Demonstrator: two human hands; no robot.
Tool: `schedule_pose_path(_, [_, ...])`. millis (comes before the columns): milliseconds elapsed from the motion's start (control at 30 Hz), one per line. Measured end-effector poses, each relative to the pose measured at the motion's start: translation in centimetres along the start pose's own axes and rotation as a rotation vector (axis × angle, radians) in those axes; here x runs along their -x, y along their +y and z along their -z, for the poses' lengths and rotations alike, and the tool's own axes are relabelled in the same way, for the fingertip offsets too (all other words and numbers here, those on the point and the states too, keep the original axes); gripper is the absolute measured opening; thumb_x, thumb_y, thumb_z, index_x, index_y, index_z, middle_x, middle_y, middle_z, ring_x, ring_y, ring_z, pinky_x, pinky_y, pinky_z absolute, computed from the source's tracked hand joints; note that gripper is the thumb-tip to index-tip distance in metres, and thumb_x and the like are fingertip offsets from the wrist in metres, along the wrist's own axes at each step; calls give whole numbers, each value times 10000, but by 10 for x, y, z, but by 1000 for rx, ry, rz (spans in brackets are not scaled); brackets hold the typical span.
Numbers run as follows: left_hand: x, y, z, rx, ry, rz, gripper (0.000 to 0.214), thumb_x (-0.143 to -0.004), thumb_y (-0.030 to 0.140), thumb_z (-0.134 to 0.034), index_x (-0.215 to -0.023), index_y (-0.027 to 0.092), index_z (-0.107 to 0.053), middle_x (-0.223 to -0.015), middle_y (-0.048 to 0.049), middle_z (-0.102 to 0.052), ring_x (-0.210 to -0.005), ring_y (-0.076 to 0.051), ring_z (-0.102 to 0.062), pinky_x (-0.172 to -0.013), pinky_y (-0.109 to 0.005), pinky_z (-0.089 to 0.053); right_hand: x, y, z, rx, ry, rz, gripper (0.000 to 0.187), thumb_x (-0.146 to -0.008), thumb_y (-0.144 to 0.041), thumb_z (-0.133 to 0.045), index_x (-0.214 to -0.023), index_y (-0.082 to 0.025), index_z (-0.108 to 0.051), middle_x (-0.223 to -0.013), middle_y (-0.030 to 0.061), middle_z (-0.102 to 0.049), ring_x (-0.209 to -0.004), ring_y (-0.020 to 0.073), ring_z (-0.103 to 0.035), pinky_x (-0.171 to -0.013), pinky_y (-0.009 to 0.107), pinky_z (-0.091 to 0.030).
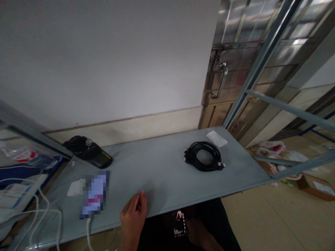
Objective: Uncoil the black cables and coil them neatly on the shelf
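My left hand [134,211] rests at the front edge of the grey tabletop [146,167], its fingers curled into a loose fist with nothing showing in them. Below the edge, in the shade over my lap, my right hand [195,230] is closed at the side of a phone [179,226] with a lit dark screen; its fingertips are hard to make out. To the left of my left hand lies another phone [94,195], blurred, with a white cable [89,233] at its lower end. A coiled black cable [204,156] with several plugs lies on the right part of the tabletop.
A black pouch-like item [90,151] lies at the back left, and a white paper [75,187] sits beside the blurred phone. Another white packet [216,138] is near the back right corner. Metal posts [261,66] frame the table; a cardboard box [316,186] stands on the floor.
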State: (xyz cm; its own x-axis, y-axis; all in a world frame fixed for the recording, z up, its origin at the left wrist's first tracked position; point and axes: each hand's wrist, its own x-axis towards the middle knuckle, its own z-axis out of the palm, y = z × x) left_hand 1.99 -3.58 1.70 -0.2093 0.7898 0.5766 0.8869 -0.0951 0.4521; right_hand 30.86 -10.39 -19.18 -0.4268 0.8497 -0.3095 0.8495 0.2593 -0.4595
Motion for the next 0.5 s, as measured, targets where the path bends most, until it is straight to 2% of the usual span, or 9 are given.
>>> schedule_pose_path(133, [2, -1, 0, -24, -16, 8, 424, -1096, 488, -626, -746, 260, -695, -604, -3, -650, -540, -171, -615, -617, -303, -452, 0, 1, -2, -18, -36, -15, 350, -884, -170, -663, -1182, -243, -832, -1139, 129, -891, -1028, 338, -868, -810, 332, -608])
schedule_pose_path(300, [0, 2, 0, -26, 47, -90, 379, -1110, 411, -645, -773, 243, -689, -596, 20, -633, -516, -149, -597, -600, -294, -426, -3, 1, -1, -38, -77, -41, 417, -901, -157, -653, -1280, -213, -818, -1190, 169, -878, -1067, 376, -868, -871, 389, -641])
schedule_pose_path(500, [-7, 7, 2, -41, 112, -207, 381, -1137, 352, -647, -774, 236, -659, -588, 49, -608, -492, -122, -583, -573, -277, -419, -5, -3, 3, -95, -108, -25, 346, -938, -178, -617, -1181, -256, -850, -1141, 116, -893, -1045, 340, -876, -831, 333, -625])
